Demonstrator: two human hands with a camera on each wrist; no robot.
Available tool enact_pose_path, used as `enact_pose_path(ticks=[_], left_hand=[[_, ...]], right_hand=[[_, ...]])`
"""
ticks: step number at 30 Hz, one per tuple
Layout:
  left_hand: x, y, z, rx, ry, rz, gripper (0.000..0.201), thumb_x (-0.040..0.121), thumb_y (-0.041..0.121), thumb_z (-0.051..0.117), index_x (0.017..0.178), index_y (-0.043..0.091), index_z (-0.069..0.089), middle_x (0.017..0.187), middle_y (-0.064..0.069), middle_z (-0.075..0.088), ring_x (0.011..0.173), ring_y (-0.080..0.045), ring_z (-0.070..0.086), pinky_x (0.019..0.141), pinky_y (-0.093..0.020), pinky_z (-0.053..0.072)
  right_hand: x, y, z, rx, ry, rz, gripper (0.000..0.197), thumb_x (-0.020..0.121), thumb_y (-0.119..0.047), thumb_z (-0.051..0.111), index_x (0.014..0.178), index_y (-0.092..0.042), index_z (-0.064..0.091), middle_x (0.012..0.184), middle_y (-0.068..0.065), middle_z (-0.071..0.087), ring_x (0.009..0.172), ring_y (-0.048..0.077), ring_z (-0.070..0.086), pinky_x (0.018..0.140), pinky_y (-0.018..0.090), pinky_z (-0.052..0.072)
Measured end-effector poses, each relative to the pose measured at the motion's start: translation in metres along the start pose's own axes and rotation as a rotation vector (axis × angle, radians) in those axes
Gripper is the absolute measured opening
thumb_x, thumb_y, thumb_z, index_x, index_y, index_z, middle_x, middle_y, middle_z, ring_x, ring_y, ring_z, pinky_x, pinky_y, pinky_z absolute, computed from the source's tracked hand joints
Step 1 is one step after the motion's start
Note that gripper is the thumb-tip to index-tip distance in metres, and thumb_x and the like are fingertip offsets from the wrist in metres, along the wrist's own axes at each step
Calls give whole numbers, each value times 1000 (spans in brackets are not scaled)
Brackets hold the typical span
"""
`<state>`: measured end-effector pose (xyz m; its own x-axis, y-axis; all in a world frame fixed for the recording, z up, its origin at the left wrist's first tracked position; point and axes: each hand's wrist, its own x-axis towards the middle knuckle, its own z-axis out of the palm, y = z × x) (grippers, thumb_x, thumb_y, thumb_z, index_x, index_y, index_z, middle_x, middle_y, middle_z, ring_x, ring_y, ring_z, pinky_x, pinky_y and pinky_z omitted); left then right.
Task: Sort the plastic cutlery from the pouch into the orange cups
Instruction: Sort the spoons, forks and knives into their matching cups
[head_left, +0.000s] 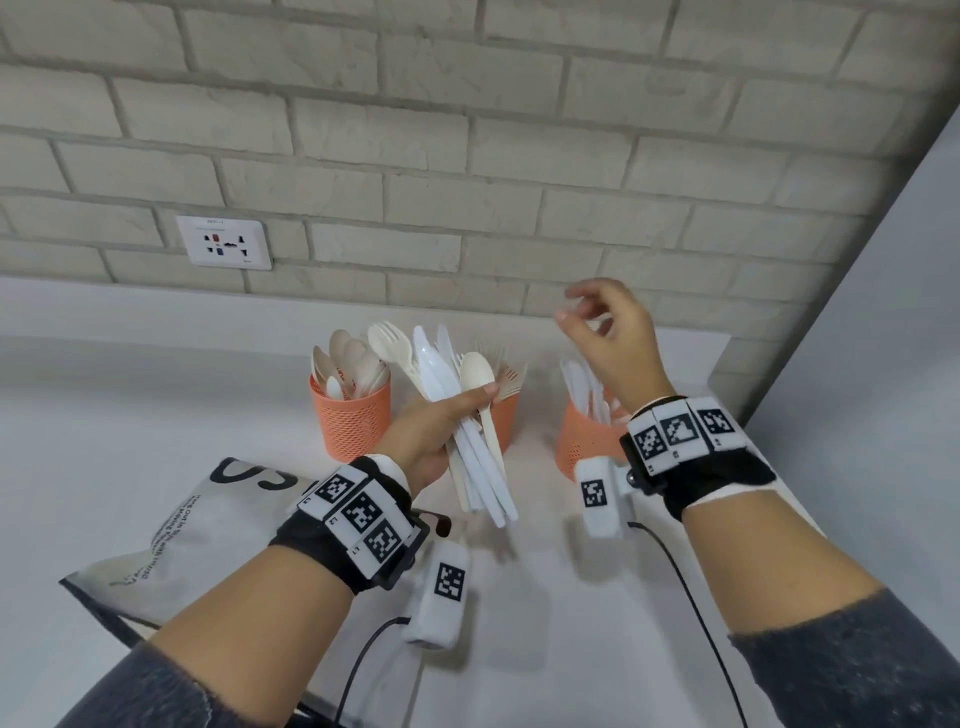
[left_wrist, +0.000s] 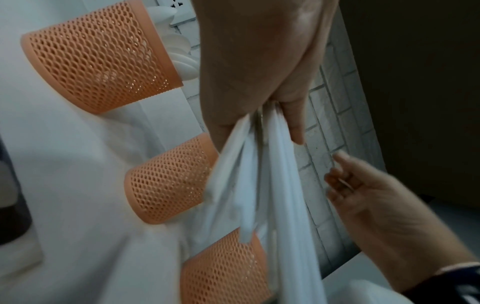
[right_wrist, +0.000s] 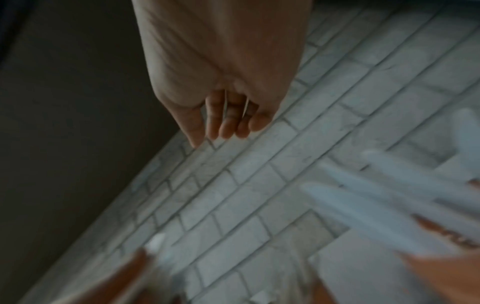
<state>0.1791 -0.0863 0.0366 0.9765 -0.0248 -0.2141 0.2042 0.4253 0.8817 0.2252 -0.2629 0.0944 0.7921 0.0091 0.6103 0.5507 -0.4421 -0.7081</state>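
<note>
My left hand (head_left: 465, 413) grips a bundle of cutlery (head_left: 480, 467): several white knives, a beige spoon and a beige fork, handles pointing down. The left wrist view shows the fingers (left_wrist: 293, 123) curled round those handles (left_wrist: 262, 185). Three orange mesh cups stand by the wall. The left cup (head_left: 350, 421) holds beige spoons, the middle cup (head_left: 506, 415) holds forks behind the bundle, and the right cup (head_left: 579, 436) holds white knives. My right hand (head_left: 576, 312) hovers above the right cup, fingers loosely curled and empty. The pouch (head_left: 208, 535) lies under my left forearm.
A brick wall (head_left: 467, 156) with a white socket plate (head_left: 223, 241) runs behind the cups. A grey panel (head_left: 883, 338) closes off the right side. The white counter (head_left: 545, 597) spreads in front of the cups. Cables trail from both wrist cameras.
</note>
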Motion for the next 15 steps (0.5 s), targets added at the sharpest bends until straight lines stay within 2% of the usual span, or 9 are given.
enact_pose_path(ticks=[1,3,5,6,9,12,13,15], left_hand=[[0,0,0,-1,26,-4,29,79,11,72,105,4,61,78,-7,63,68,-17,61,55,-25,54],[3,0,0,-24,46,-21,30,80,10,72,105,-2,61,84,-13,64,72,-22,63,60,-29,56],[2,0,0,-67,14,-31,21,83,12,68,97,-3,62,83,-15,63,72,-24,65,60,-31,57],[0,0,0,-74,3,-22,20,85,16,67,94,-1,62,79,-14,63,71,-24,65,60,-31,57],[-7,0,-2,-68,-22,24,34,86,29,64,104,0,59,76,-13,62,70,-24,66,61,-31,58],[-13,0,-4,-86,-56,44,38,88,23,60,113,-6,57,85,-16,64,68,-21,69,60,-30,58],[-14,1,-4,-86,-75,38,38,89,21,59,115,-7,57,88,-17,65,71,-21,70,62,-30,58],[-17,2,-4,-85,-121,32,35,90,17,57,115,-7,58,89,-15,68,76,-20,71,65,-30,58]], right_hand=[[-8,-10,5,38,-94,-17,10,81,-8,67,89,-11,65,76,-2,57,68,1,49,63,10,38],[-29,-25,16,43,-380,-16,6,78,-9,71,82,-10,67,69,-1,58,60,1,47,59,11,38],[-50,-33,30,-126,-655,1,22,73,-21,78,87,-13,64,67,-8,52,58,2,44,58,15,37],[-59,-34,36,-240,-713,-7,31,71,-27,79,92,-14,60,68,-11,46,59,1,41,57,17,35],[-68,-34,45,-392,-695,-11,38,76,-28,73,103,-10,53,70,-12,40,66,9,44,61,24,34],[-68,-38,46,-390,-686,22,30,85,-21,60,109,-3,52,70,-8,43,71,15,47,65,26,35],[-68,-39,45,-370,-684,41,30,87,-20,57,110,-2,51,75,-7,47,75,15,48,66,25,35],[-68,-45,44,-302,-689,81,34,91,-21,51,119,-2,47,96,1,56,90,17,54,73,22,38]])
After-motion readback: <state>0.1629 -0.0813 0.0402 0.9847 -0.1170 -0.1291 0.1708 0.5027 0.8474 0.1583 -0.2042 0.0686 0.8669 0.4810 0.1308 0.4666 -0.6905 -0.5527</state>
